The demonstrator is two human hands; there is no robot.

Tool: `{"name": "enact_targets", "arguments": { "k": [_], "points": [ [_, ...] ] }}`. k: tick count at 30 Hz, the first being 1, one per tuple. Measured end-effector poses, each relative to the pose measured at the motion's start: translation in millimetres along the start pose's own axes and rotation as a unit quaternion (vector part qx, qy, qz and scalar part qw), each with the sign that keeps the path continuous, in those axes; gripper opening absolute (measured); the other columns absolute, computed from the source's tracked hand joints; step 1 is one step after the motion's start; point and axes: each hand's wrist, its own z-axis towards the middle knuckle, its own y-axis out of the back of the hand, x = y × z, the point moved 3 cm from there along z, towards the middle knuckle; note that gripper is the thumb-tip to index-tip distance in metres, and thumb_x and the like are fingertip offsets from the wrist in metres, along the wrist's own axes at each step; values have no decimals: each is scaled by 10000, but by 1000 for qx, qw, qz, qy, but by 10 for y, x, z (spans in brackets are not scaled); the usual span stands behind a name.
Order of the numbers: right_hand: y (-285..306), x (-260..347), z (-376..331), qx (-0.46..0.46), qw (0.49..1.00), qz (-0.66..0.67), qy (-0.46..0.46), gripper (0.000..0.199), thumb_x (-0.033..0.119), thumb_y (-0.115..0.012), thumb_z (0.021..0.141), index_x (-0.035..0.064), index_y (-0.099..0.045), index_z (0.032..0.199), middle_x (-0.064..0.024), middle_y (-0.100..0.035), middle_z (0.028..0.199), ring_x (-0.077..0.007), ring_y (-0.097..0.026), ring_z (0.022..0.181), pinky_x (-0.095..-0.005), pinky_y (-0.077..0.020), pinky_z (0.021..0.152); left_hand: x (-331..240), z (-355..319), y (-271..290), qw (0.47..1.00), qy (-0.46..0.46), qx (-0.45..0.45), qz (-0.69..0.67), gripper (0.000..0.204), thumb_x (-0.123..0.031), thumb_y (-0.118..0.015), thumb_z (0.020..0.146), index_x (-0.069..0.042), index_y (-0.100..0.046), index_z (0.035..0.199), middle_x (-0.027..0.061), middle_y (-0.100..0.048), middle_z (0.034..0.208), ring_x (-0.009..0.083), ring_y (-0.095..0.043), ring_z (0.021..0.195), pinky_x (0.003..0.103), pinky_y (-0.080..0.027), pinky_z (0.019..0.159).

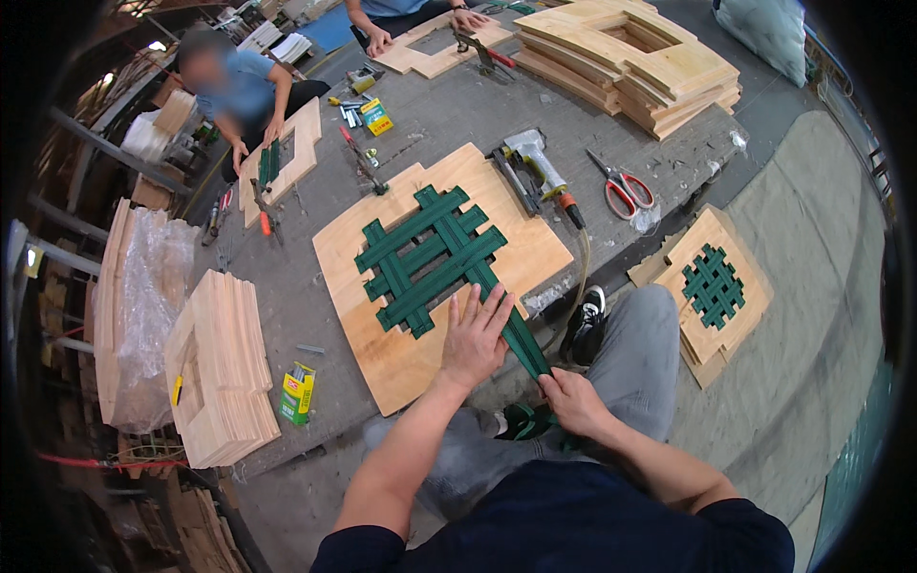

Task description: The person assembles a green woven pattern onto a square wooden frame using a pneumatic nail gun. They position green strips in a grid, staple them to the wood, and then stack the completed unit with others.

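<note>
A plywood seat frame [382,344] lies on the grey worktable in front of me, its opening crossed by woven dark green webbing [428,256]. My left hand [475,336] lies flat, fingers spread, on the frame's near edge, pressing on a green strap. That strap [523,346] runs off the frame toward me. My right hand [573,401] grips it below the table edge, pulling it taut.
A pneumatic stapler [537,164] with hose and red-handled scissors [626,191] lie just beyond the frame. Stacks of wooden frames stand at far right [638,59] and near left [222,368]. A finished webbed frame [712,285] rests on the floor. Two other people work at the far side.
</note>
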Motion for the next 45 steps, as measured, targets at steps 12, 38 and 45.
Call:
{"name": "enact_targets", "arguments": {
  "k": [12, 38, 45],
  "points": [
    [80, -7, -90, 20, 999, 4, -34, 368, 289, -479, 1082, -8, -594, 899, -188, -612, 740, -340, -626, 722, -446, -482, 699, -10, -14, -47, 1000, -10, -13, 3, 692, -208, -680, 879, -219, -482, 1542, 64, -456, 1606, 392, -446, 1448, 656, -262, 1190],
    [-99, -619, 581, 165, 932, -318, -49, 424, 348, -445, 1084, -12, -663, 1029, -291, -706, 955, -493, -682, 940, -571, -534, 822, 110, -65, -48, 999, -14, 22, -39, 705, -241, -752, 845, -248, -525, 1513, 68, -437, 1607, 382, -360, 1499, 644, -243, 1213],
    [-62, -610, 1090, 187, 881, -429, -73, 381, 333, -496, 1051, -2, -670, 1095, -254, -734, 1005, -452, -717, 934, -539, -564, 807, 162, -65, 44, 999, -13, 3, -42, 643, -229, -719, 864, -185, -551, 1482, 98, -470, 1572, 386, -385, 1477, 618, -279, 1204]
  ]
}}
